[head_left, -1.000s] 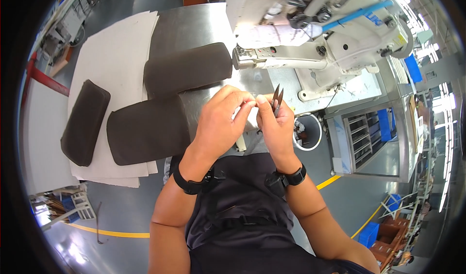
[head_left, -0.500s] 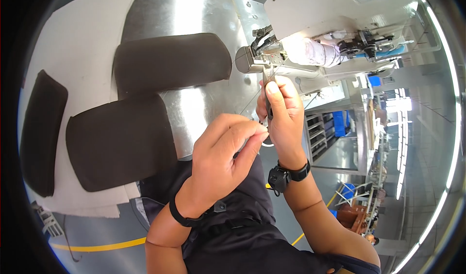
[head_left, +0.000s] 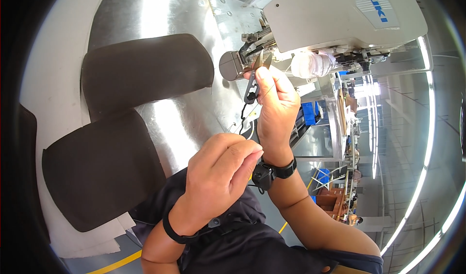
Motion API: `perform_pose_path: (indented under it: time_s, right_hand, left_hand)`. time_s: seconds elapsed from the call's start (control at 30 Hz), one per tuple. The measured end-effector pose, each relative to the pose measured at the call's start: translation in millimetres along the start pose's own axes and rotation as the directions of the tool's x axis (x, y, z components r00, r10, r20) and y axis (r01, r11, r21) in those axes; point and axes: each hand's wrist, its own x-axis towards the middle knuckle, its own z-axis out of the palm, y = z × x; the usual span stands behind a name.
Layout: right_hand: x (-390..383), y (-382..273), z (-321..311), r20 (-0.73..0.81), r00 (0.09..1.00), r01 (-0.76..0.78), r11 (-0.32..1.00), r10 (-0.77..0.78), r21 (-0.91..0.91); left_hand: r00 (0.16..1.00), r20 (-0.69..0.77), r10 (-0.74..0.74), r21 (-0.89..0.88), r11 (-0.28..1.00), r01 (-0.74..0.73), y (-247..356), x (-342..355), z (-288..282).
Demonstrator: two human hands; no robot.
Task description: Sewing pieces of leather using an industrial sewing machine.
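My right hand [head_left: 272, 97] is closed on a pair of thread snips [head_left: 252, 87], blades up beside the cylindrical end of the sewing machine's bed [head_left: 230, 66]; a dark wavy cord hangs below the snips. Lower and nearer, my left hand [head_left: 218, 177] pinches at its fingertips something too small to make out. Left of both hands, two dark fabric pieces [head_left: 145, 70] [head_left: 102, 169] lie on the steel table [head_left: 170, 133] and white sheets [head_left: 58, 104]; a third dark piece [head_left: 30, 167] shows at the left edge.
The sewing machine's white head [head_left: 330, 17] overhangs the table at the upper right, with a wrapped roll [head_left: 308, 64] beneath it. Blue crates [head_left: 310, 113], a folding chair [head_left: 330, 177] and wooden boxes [head_left: 330, 203] stand farther back at the right.
The view has shifted. My right hand with the snips has risen toward the machine's bed, while my left hand has parted from it and sits lower, still pinched.
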Motion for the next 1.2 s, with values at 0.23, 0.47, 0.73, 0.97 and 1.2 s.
perform_pose_path:
  time_s: [0.23,0.47,0.73,0.97,1.2]
  right_hand:
    - [1.2,-1.3,-3.1,0.052,0.999,0.011,0.999,-0.009,-0.041]
    - [5.0,-0.1,-4.4,0.039,0.997,0.064,0.993,-0.060,-0.101]
    - [5.6,2.3,-4.9,0.040,0.995,0.094,0.991,-0.090,-0.100]
    - [0.4,4.9,3.2,0.001,0.993,0.114,0.991,-0.114,-0.073]
    - [6.1,-0.3,-2.7,0.025,0.983,0.184,0.971,-0.182,-0.156]
  left_hand:
    - [1.000,0.003,-0.014,-0.009,1.000,0.014,-3.8,-0.3,3.7]
    - [1.000,0.008,-0.005,-0.006,1.000,0.005,-5.1,-0.9,9.5]
    - [1.000,0.014,-0.020,0.010,1.000,0.020,-5.6,-1.6,10.7]
    - [1.000,0.004,-0.019,0.010,1.000,0.019,-7.8,-2.3,8.9]
    - [0.999,0.017,-0.030,0.023,0.999,0.030,-10.1,-3.2,9.6]
